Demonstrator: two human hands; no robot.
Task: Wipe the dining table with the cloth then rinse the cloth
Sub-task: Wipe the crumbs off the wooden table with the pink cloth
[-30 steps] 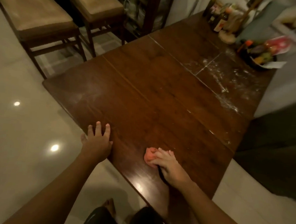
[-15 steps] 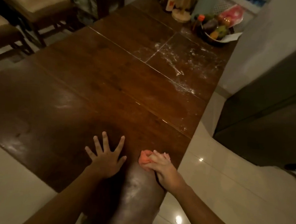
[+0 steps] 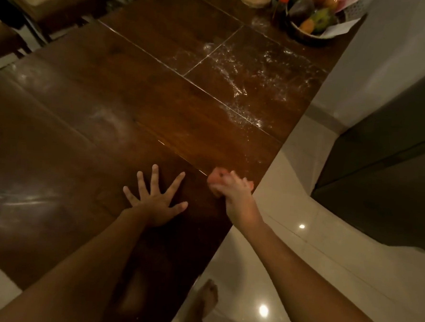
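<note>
Cloth (image 3: 215, 178) being held at the right edge of the worktop (image 3: 160, 103).
Right grip (image 3: 234, 197) being clamped on it; left grip (image 3: 157, 206) being pressed flat, fingers apart.

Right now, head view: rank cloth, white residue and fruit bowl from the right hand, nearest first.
From the right hand:
1. cloth: gripped in it, at the near edge.
2. white residue: farther ahead, mid-surface.
3. fruit bowl: far right corner.
</note>
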